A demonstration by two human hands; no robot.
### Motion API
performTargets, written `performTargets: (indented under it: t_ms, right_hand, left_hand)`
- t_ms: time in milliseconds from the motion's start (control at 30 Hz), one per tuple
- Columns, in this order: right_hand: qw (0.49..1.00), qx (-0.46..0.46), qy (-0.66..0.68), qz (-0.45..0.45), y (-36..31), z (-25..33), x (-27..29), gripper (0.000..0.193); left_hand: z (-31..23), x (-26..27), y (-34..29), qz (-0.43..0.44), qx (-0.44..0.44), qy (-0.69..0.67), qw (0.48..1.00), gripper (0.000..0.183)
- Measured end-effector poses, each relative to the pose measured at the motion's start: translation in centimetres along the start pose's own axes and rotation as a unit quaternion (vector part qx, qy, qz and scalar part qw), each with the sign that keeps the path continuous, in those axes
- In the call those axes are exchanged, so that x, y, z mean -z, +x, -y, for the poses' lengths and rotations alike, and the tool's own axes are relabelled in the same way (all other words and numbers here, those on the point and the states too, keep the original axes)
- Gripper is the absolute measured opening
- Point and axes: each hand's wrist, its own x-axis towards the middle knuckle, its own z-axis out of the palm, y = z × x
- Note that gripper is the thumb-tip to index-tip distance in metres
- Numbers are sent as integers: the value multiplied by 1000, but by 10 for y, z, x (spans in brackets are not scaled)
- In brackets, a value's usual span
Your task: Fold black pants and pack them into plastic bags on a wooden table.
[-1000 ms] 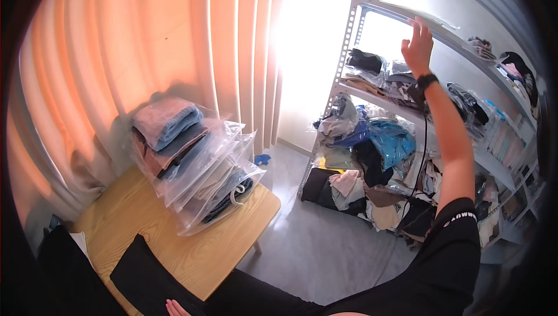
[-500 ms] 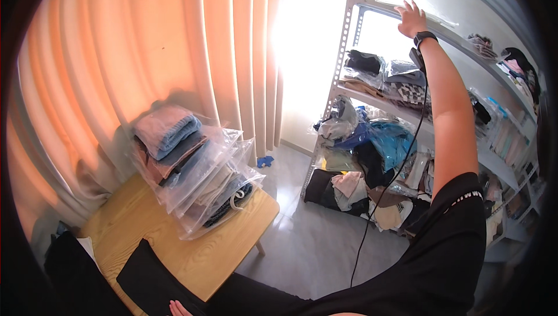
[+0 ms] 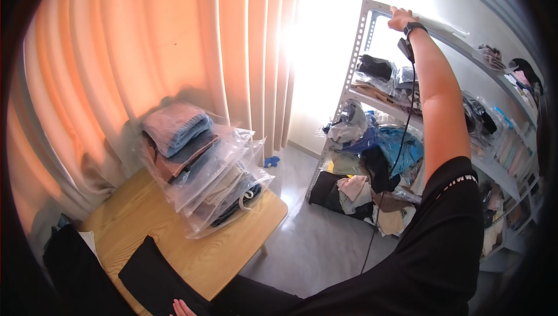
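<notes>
Okay, my right hand (image 3: 400,19) is up at the grey metal upper shelf (image 3: 465,47), fingers half bent; can't tell if it grips. Clear, flat plastic film (image 3: 444,26) lies on that shelf just right of it, long axis along the edge; right hand's nearer. My left hand (image 3: 182,308), cropped, fingers on flat black cloth (image 3: 154,275) by the pale wooden surface (image 3: 250,234); grip unclear.

Bare right hand (image 3: 401,19) now farther left along grey metal upper shelf (image 3: 459,41), nearer perforated metal upright (image 3: 360,31); fingers less spread. Thin black cable (image 3: 413,86) hangs farther from right forearm (image 3: 444,101) than at first.
</notes>
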Motion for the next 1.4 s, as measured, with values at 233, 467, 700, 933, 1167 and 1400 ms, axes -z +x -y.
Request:
performTargets:
  t_ms: [233,467,700,933,1167,1400]
  right_hand:
    - [988,-49,67,-128,-13,2,-22,57]
    - [808,222,295,-460,-109,22,-69,61]
    - [696,519,379,-318,-316,129,-65,69]
    - [301,799,520,-28,-520,201,-33,62]
    - [197,678,632,321,-631,255,-23,66]
    - [168,672,600,401,-674,244,-37,73]
  left_hand:
    - [0,0,-1,13,-3,2,1000,54]
    - [3,-2,0,-15,-19,-5,1000,56]
    - [13,-9,-13,18,-10,30,999,54]
    - [8,-18,-4,-16,1,-49,999,78]
    - [6,-8,2,11,5,-133,991,80]
    - [26,19,0,51,31,-436,898,96]
